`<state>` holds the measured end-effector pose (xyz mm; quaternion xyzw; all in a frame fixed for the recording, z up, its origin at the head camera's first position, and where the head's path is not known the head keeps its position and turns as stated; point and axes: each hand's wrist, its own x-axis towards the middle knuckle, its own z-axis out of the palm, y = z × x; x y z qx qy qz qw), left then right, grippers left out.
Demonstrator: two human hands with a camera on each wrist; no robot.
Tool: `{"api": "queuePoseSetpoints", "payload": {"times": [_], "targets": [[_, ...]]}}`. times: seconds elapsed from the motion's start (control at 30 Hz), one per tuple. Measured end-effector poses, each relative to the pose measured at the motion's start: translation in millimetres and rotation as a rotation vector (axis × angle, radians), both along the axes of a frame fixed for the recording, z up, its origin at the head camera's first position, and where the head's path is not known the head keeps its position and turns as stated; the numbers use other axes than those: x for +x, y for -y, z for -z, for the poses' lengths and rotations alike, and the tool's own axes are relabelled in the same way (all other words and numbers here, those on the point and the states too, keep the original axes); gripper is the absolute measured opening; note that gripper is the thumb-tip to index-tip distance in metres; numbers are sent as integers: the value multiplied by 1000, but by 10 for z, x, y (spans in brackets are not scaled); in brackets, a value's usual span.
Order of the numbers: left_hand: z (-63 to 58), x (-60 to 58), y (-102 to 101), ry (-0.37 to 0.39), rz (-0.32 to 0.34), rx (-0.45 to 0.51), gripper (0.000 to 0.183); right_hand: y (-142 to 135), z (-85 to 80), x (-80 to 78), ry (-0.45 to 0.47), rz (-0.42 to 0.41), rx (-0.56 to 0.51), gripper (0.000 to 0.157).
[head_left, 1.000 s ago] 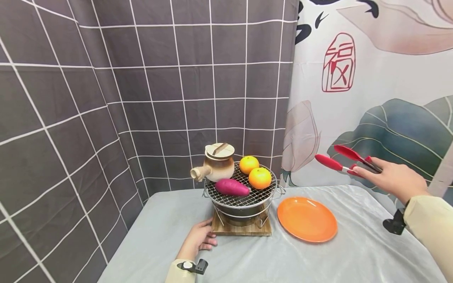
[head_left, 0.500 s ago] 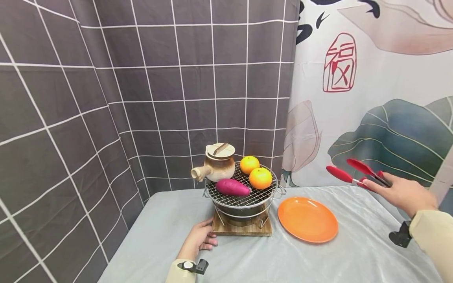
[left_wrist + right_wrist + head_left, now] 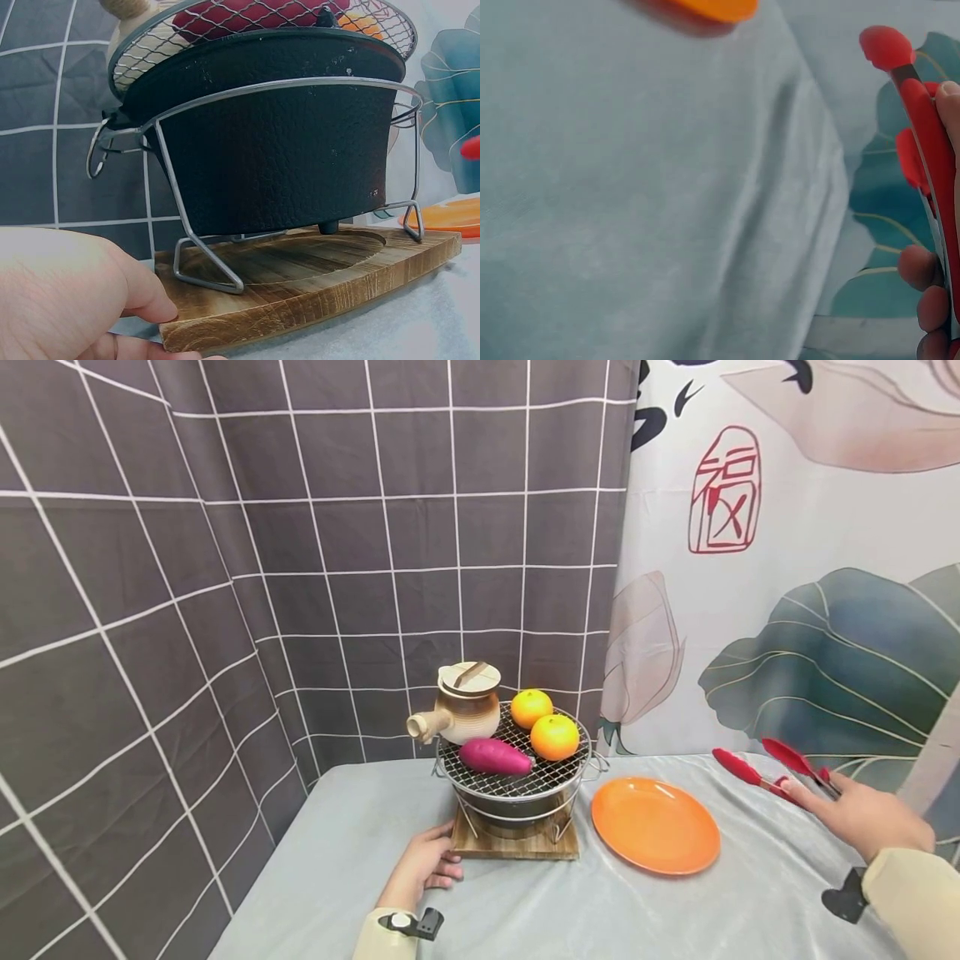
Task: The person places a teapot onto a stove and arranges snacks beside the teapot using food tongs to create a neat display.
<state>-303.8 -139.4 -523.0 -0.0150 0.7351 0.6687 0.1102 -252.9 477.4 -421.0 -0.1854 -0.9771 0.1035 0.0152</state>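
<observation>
My left hand (image 3: 425,867) holds the near left corner of a square wooden board (image 3: 315,300), thumb at its edge and fingers lower down. On this board stands a small black grill stove (image 3: 277,142) in a wire stand. Its mesh rack (image 3: 517,783) bears a purple sweet potato (image 3: 495,757), two oranges (image 3: 554,737) and a clay teapot (image 3: 468,714) with a side handle. Out to the right, my right hand (image 3: 877,814) grips red-tipped tongs (image 3: 795,760), whose tips are apart with nothing between them. The right wrist view shows the tongs' red grip (image 3: 934,150) along the fingers.
An orange plate (image 3: 655,827) lies on the grey cloth-covered table (image 3: 570,910), right of the stove and left of the tongs. Behind hang a dark grid-patterned curtain (image 3: 375,568) and a white printed cloth (image 3: 667,693). Wire loops stick out at the stove's sides.
My right hand has moved right and down with the tongs, away from the stove. The left hand stays at the board, and the things on the rack lie as before.
</observation>
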Motion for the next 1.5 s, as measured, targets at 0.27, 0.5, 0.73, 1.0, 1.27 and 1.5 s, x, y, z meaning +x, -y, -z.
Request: {"api": "queuePoseSetpoints", "payload": {"times": [0.27, 0.5, 0.73, 1.0, 1.27, 1.5], "targets": [[8, -5, 4, 1, 3, 13, 60, 24, 311, 18, 42, 13, -16, 117], [17, -11, 6, 0, 3, 12, 59, 117, 526, 42, 93, 35, -29, 120], [-1, -7, -2, 2, -3, 8, 60, 118, 689, -13, 112, 69, -44, 125], [2, 4, 2, -4, -4, 13, 61, 120, 815, 21, 90, 97, -52, 122], [10, -4, -7, -10, -1, 7, 61, 81, 903, 91, 104, 94, -49, 120], [15, -9, -1, -8, 3, 9, 61, 69, 991, 117, 113, 125, -35, 121]]}}
